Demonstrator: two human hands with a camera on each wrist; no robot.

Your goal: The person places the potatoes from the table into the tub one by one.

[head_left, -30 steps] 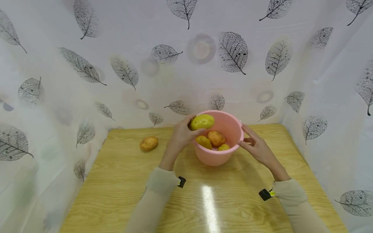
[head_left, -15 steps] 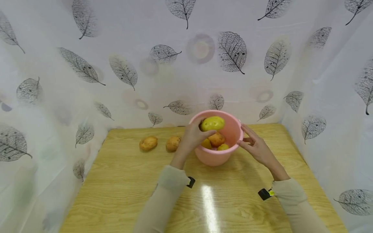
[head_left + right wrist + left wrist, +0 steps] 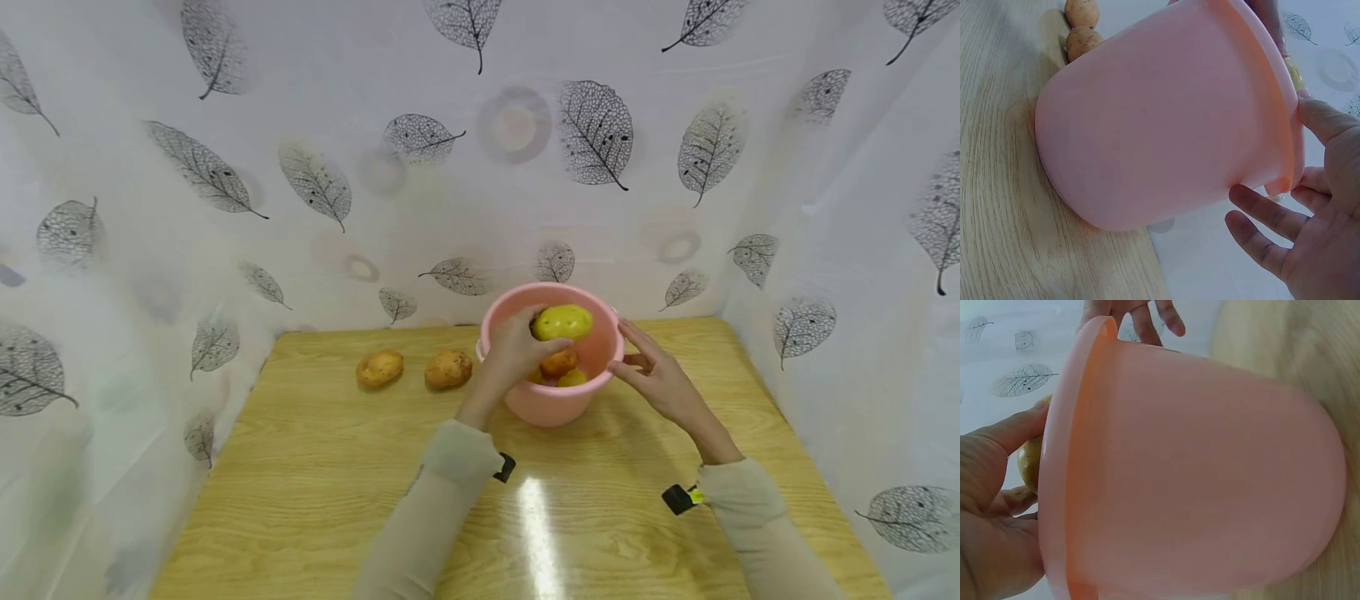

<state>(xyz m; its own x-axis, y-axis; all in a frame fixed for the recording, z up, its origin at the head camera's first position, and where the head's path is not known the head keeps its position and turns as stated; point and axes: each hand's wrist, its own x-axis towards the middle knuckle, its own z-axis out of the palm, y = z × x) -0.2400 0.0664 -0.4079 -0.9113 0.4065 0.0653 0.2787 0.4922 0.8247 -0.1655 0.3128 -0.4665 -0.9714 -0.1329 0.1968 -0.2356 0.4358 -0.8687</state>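
A pink plastic bucket (image 3: 550, 408) stands upright towards the back of the table. Over its mouth, my left hand (image 3: 516, 348) grips a yellow potato (image 3: 564, 322) between thumb and fingers. Below that one, several more potatoes (image 3: 559, 362) lie inside, partly hidden by the hand. My right hand (image 3: 660, 377) holds the bucket's right rim; in the right wrist view its thumb lies at the rim and the other fingers spread along the outer side. From the left wrist, the bucket wall hides most of the held potato (image 3: 1032, 464).
Two brown potatoes (image 3: 379, 368) lie side by side on the wooden table (image 3: 315, 492), left of the bucket. A leaf-patterned white curtain (image 3: 420, 217) hangs close behind the table and along both sides.
My left hand has carried the yellow potato rightwards, from the bucket's left rim to over its middle. The second table potato has come into sight. The right hand stays at the rim.
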